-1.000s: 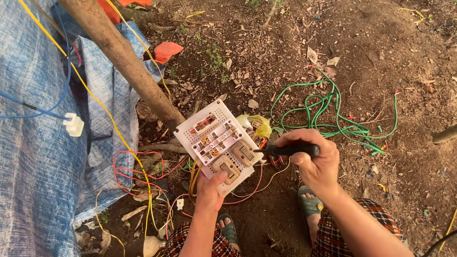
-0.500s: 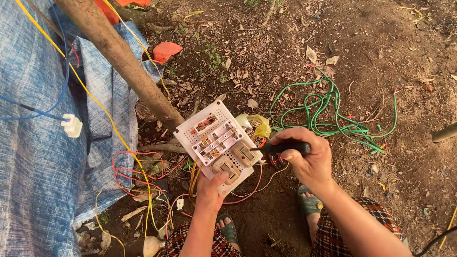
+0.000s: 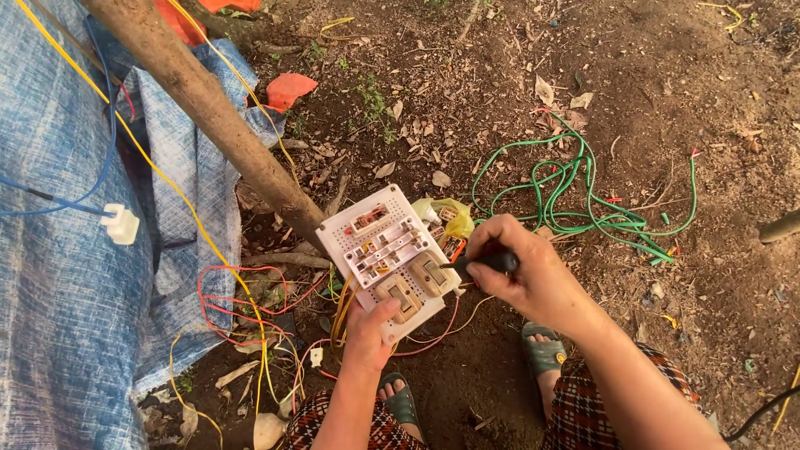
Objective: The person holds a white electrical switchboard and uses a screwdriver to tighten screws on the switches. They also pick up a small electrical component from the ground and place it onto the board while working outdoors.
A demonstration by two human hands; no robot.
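The white switch board [image 3: 387, 258] sat tilted above the dirt ground [image 3: 500, 100], gripped at its lower corner by the left hand [image 3: 369, 327], whose fingers [image 3: 385, 310] were wrapped shut around the edge with the thumb lying on the face just beside the lower beige socket [image 3: 398, 293]. The right hand [image 3: 529, 271] was closed tight on the dark handle of a screwdriver [image 3: 493, 262], its tip touching the board at the right edge beside the second beige socket [image 3: 430, 271]. The board was a flat, perforated plastic square carrying a row of pale switches and fittings across its middle, with yellow and red wires [image 3: 250, 292] trailing out from beneath it. Both forearms rose from the bottom of the view, the left nearly straight up, the right angled in from the lower right with the wrist bent toward the board. Green sandals [image 3: 542, 354] showed below, beside a checked garment. A rough wooden pole [image 3: 208, 108] ran diagonally from the upper left down behind the board, and a blue woven tarpaulin [image 3: 67, 292] hung at the left with a white plug [image 3: 122, 223] on a blue cord. A tangle of green wire [image 3: 583, 204] lay on the ground to the right, well apart from the hands.
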